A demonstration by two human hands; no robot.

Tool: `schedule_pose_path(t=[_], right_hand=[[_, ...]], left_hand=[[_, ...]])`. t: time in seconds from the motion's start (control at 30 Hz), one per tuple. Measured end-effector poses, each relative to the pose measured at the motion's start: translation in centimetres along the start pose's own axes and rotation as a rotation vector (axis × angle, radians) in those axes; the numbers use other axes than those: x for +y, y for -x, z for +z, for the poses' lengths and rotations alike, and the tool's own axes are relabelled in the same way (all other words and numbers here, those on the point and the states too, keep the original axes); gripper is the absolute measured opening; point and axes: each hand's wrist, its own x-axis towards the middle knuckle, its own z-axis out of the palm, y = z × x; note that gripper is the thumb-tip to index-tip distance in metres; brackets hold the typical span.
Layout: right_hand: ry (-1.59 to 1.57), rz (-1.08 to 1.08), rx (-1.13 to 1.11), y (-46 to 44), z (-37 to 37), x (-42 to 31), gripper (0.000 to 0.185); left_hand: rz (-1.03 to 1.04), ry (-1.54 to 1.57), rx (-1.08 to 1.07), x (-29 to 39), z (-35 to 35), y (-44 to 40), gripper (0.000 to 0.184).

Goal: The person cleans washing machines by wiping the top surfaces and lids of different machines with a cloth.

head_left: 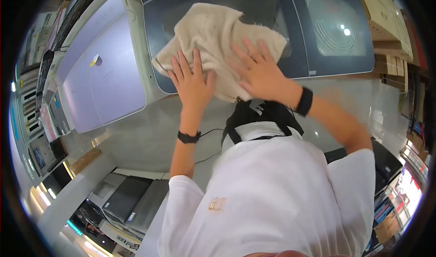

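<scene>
So, both hands are on the cloth (209, 30) right now, up around the top middle of the frame. It's a beige, fluffy thing lying rumpled on the dark lid (336, 62), partly over its left window. The left hand (191, 81) is palm down on the lower left of the cloth, fingers straight and a bit apart, not gripping. The right hand (263, 77) is on the right half, also palm down with fingers spread, though it's kinda blurry. Can't tell how hard either one is pressing.

There's a dark band (189, 137) on the left wrist and a wider black strap (304, 101) on the right. White shirt (277, 189) fills the bottom middle. Upper left there's a lilac lid (113, 75) with a small sticker (95, 60) on it, just beside the dark one. Upper right has some crates (379, 14).
</scene>
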Motion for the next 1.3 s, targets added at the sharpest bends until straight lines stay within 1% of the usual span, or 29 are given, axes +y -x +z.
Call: schedule_pose_path(t=[0.03,0.13,0.17,0.23,0.33,0.43,0.47,0.53,0.57,0.67,0.8,0.93,1.07,1.1,1.17,1.2,1.23,1.27,1.3], right_hand=[[-0.064,0.040,0.031,1.2,-0.1,-1.5,0.076],[-0.053,0.085,0.128,4.1,0.5,-2.7,0.076],[0.037,0.084,0.161,4.7,0.9,-2.2,0.076],[0.226,0.109,0.236,5.5,1.4,-0.5,0.077],[0.079,0.210,0.217,6.5,-1.5,1.6,0.075],[0.184,0.112,0.280,6.4,-0.4,2.8,0.066],[0.224,0.089,0.330,6.3,-0.2,3.0,0.059],[0.296,0.038,0.420,6.4,0.1,3.2,0.046],[0.296,0.030,0.435,6.7,0.0,3.2,0.045],[0.303,-0.009,0.467,7.0,-1.3,3.1,0.044],[0.343,-0.079,0.527,6.1,-4.9,2.9,0.043],[0.358,-0.166,0.565,3.6,-9.4,3.0,0.039],[0.415,-0.179,0.567,0.5,-14.3,3.2,0.036],[0.402,-0.167,0.561,-0.2,-15.2,3.3,0.036],[0.389,-0.116,0.550,-1.7,-17.0,3.6,0.034],[0.402,-0.060,0.467,-2.3,-18.8,3.1,0.028],[0.414,-0.004,0.382,-3.0,-21.0,2.7,0.023],[0.411,-0.033,0.485,-3.8,-20.9,3.4,0.023],[0.407,-0.061,0.588,-4.5,-20.9,4.2,0.026]], left_hand=[[0.024,-0.002,0.008,0.1,-0.2,1.6,0.082],[0.059,0.015,0.002,0.9,-1.0,3.9,0.086],[0.066,0.022,-0.002,0.9,-1.2,4.1,0.088],[0.114,-0.008,0.034,0.3,-0.8,4.1,0.085],[0.231,-0.045,0.058,-0.8,-0.4,3.5,0.077],[0.383,-0.087,0.147,-2.3,0.5,3.1,0.066],[0.438,-0.102,0.196,-2.8,1.0,2.6,0.062],[0.490,-0.095,0.255,-2.7,1.1,2.2,0.058],[0.511,-0.092,0.277,-2.6,0.8,2.3,0.056],[0.522,-0.123,0.280,-2.0,-1.3,1.9,0.054],[0.565,-0.066,0.302,-1.8,-4.6,0.6,0.054],[0.549,-0.007,0.325,-1.2,-9.6,-2.2,0.054],[0.511,0.030,0.350,-1.1,-14.2,-5.7,0.052],[0.492,0.036,0.383,-0.9,-15.0,-6.6,0.046],[0.479,-0.011,0.437,-2.1,-15.9,-8.9,0.041],[0.469,-0.036,0.460,-2.2,-16.3,-9.7,0.039],[0.444,-0.024,0.476,-1.5,-17.2,-10.6,0.028],[0.434,-0.011,0.498,-1.0,-17.8,-11.4,0.027],[0.423,0.001,0.519,-0.6,-18.4,-12.2,0.027]])
